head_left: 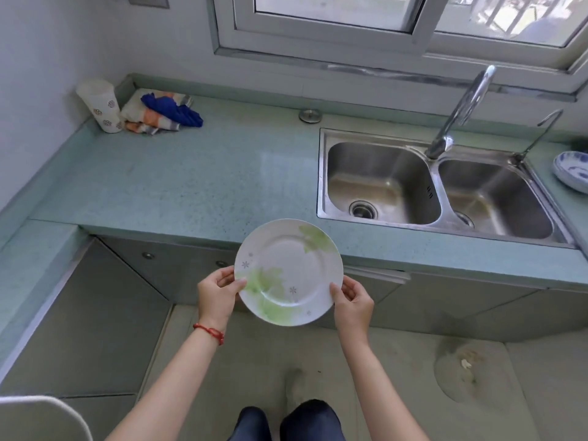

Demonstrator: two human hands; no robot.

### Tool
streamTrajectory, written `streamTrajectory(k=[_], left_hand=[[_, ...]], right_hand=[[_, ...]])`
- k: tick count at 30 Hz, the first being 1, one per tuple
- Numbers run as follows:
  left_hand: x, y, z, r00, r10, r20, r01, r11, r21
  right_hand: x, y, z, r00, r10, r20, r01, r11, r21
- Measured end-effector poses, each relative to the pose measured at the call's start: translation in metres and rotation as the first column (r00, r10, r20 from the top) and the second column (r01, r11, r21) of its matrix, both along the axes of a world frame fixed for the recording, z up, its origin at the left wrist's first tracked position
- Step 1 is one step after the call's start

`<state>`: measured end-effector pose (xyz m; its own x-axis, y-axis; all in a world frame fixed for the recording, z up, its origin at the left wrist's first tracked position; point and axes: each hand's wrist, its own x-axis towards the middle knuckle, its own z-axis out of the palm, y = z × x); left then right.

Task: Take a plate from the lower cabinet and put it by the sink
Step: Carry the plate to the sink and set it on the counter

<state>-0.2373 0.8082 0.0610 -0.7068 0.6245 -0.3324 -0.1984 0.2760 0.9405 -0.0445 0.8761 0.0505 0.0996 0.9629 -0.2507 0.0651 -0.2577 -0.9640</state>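
A white plate point(289, 270) with green leaf prints is held in the air in front of the counter's front edge, just left of the steel double sink point(321, 173). My left hand point(216, 292) grips its left rim, thumb on top. My right hand point(351, 302) grips its right rim the same way. The plate's far edge overlaps the pale green countertop point(203, 176). The grey lower cabinet doors point(178, 268) below the counter look shut.
A white cup point(101, 105) and a pile of cloths point(159, 111) sit in the counter's back left corner. A tall tap point(461, 109) rises behind the sink. A blue-and-white dish point(572, 175) lies right of the sink. A window runs above.
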Motion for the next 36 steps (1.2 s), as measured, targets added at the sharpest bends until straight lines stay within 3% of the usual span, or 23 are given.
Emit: streamTrajectory(k=[16, 36], left_hand=[[-0.06, 0.16, -0.012, 0.992, 0.123, -0.03, -0.126, 0.988, -0.094], [-0.157, 0.25, -0.036, 0.999, 0.014, -0.033, -0.021, 0.973, -0.231]], right_hand=[[-0.072, 0.178, -0.015, 0.994, 0.109, 0.016, -0.108, 0.993, -0.037], [-0.162, 0.25, -0.038, 0.988, 0.044, 0.149, -0.026, 0.992, -0.122]])
